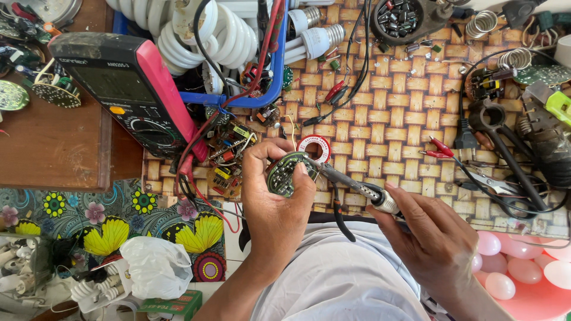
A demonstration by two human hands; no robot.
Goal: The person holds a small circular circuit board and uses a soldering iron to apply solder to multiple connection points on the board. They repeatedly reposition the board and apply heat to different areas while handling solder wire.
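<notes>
Both hands raised, left (276, 196) fingers curled, right (434, 238) clenched

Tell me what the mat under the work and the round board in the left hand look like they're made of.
The tan woven mat looks like flat bamboo or reed strips, matte, shown by its basket-weave pattern. The round green circuit board, held in the left hand, looks like rigid laminate with shiny metal solder dots; its exact material is unclear.

There are two hands (279, 202), one round green board (284, 174), one hot soldering tool (351, 183), one black and pink meter (128, 89), one white bag (156, 266), and two red clips (437, 150).
</notes>
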